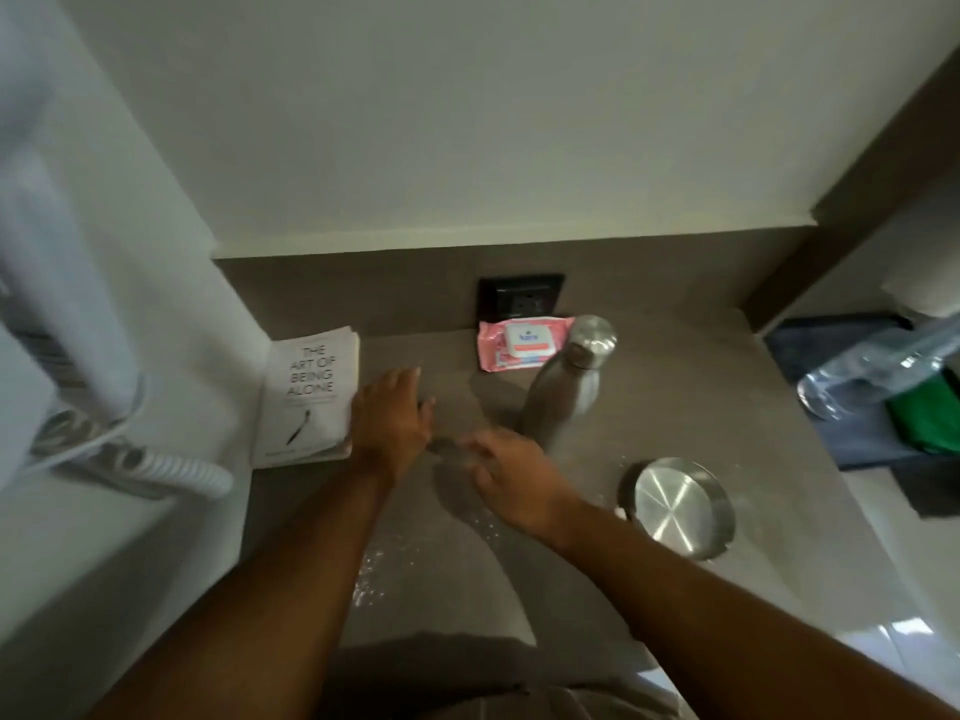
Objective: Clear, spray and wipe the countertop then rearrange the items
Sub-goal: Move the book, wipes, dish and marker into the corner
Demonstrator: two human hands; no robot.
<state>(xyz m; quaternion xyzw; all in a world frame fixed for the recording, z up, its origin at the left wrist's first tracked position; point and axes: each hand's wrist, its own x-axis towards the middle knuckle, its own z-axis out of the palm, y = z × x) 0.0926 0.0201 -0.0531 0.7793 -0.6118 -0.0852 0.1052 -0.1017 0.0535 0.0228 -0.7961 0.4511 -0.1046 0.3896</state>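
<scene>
The grey countertop [675, 407] carries a white book [306, 397] at the left, a pink wipes pack [524, 343] at the back wall, an upright steel bottle [566, 392] and a steel bowl [675, 506] at the right. My left hand [389, 418] hovers palm down with fingers straight, its edge at the book's right side. My right hand [511, 475] is just left of the bottle's base, fingers bent down toward the counter. A small dark blurred thing [444, 446] lies between the two hands; whether the right fingers hold it is unclear.
White crumbs [371, 569] are scattered on the counter's front part. A black wall outlet [519, 296] sits behind the wipes. A phone with a coiled cord [156, 467] hangs at the left. A dark tray [857, 444] at the right holds a plastic bottle [872, 371] and a green item [930, 418].
</scene>
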